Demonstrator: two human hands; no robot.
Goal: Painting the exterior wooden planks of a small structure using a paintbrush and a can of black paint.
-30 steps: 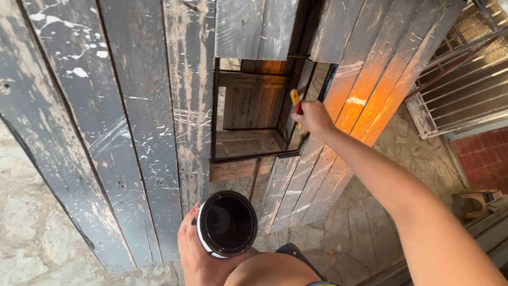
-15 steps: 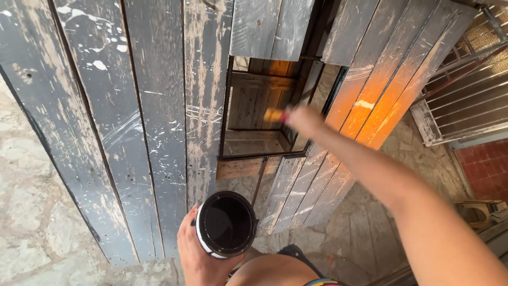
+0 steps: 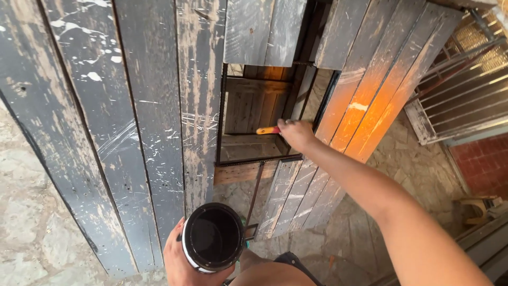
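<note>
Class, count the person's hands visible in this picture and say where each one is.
2. The left hand is at the bottom edge, holding a round tin of dark liquid. The right hand reaches up to the opening in the weathered plank door, gripping a brush handle. No others show.

— Access through the planks? 
— One square opening (image 3: pixel 259 119) in the weathered plank door (image 3: pixel 153 122); the right hand (image 3: pixel 296 133) with a brush handle (image 3: pixel 268 130) occupies its lower right corner. 
— Obstructions? 
— A metal frame (image 3: pixel 219 122) rims it, boards close behind. The left hand (image 3: pixel 180 259) holds a can (image 3: pixel 214 237) below.
</note>
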